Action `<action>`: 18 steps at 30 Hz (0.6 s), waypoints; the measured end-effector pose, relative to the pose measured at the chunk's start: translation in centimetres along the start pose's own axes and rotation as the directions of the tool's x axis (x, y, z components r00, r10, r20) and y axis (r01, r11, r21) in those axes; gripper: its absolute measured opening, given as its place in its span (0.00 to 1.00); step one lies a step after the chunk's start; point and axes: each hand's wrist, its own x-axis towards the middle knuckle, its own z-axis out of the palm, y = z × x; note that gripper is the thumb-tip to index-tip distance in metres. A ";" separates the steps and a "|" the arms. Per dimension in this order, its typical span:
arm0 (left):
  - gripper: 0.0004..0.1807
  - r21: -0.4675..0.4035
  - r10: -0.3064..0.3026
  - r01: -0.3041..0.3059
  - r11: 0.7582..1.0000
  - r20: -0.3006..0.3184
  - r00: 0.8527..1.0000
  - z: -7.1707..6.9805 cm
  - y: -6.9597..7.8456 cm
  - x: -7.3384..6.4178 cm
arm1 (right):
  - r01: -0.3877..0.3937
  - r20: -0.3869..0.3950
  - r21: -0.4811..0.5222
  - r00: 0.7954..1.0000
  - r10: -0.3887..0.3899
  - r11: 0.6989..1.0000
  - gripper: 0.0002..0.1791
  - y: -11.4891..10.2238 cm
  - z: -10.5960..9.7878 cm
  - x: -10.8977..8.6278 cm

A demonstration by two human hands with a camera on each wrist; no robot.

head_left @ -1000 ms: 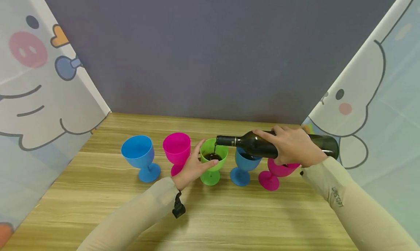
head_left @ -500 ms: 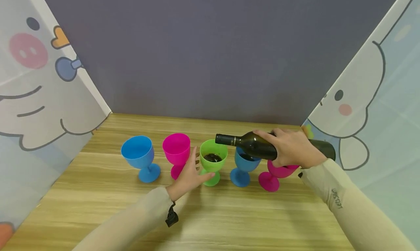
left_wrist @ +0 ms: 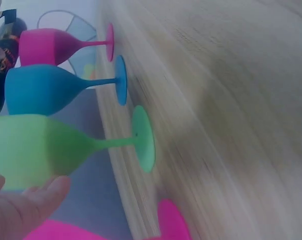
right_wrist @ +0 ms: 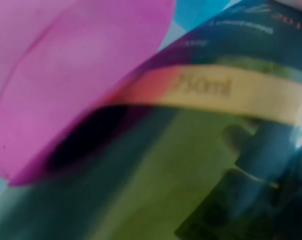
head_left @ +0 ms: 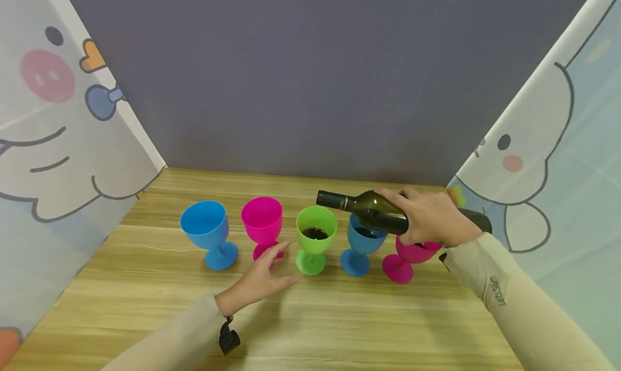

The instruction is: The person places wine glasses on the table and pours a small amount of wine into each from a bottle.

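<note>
My right hand [head_left: 432, 217] grips a dark wine bottle [head_left: 383, 213] near its shoulder, tilted with the neck pointing left. The mouth sits just above the green goblet [head_left: 312, 244], which holds dark liquid, and no stream shows. My left hand [head_left: 259, 279] is apart from the goblets, thumb and fingers spread, below and left of the green one. Its fingers [left_wrist: 33, 202] overlap the green bowl [left_wrist: 36, 150] in the left wrist view. Under the bottle stand a blue goblet [head_left: 364, 244] with dark liquid and a pink goblet [head_left: 401, 258], partly hidden. The bottle's 750ml band [right_wrist: 231, 90] fills the right wrist view.
At the left of the row stand another pink goblet [head_left: 262, 222] and another blue goblet [head_left: 206, 228], with no liquid visible inside. The wooden table [head_left: 339, 328] meets a grey back panel [head_left: 301, 90]. Cartoon-printed side panels [head_left: 63, 160] flank it.
The stream from the bottle into the green goblet has stopped, and the neck has tipped up slightly. My left hand has let go of the green goblet and drawn back toward the lower left.
</note>
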 end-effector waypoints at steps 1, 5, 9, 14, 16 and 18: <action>0.40 -0.015 0.001 0.000 1.000 0.018 1.000 -0.3 -0.1 -0.3 | -0.002 0.000 0.003 1.000 0.002 1.000 0.52 0.0 0.0 0.0; 0.39 -0.057 0.027 -0.025 0.998 0.038 0.999 -1.3 -0.5 -1.3 | 0.003 -0.024 0.010 1.000 -0.003 1.000 0.53 -0.2 0.0 0.1; 0.33 -0.012 0.223 -0.224 0.975 -0.043 0.974 -1.7 -1.5 -1.9 | 0.006 -0.033 0.011 0.999 -0.005 1.000 0.54 -0.2 -0.2 0.2; 0.31 0.110 0.429 -0.415 0.903 -0.169 0.887 -2.3 -2.9 -2.3 | -0.001 -0.027 0.007 1.000 0.002 1.000 0.52 -0.1 -0.3 -0.1; 0.32 0.145 0.458 -0.436 0.888 -0.204 0.865 -2.7 -3.2 -2.4 | -0.006 -0.033 0.007 0.999 0.007 1.000 0.52 -0.2 -0.3 -0.2; 0.32 0.168 0.467 -0.438 0.883 -0.226 0.855 -3.0 -3.5 -2.5 | -0.013 -0.036 0.013 0.999 0.014 1.000 0.51 -0.2 -0.3 -0.3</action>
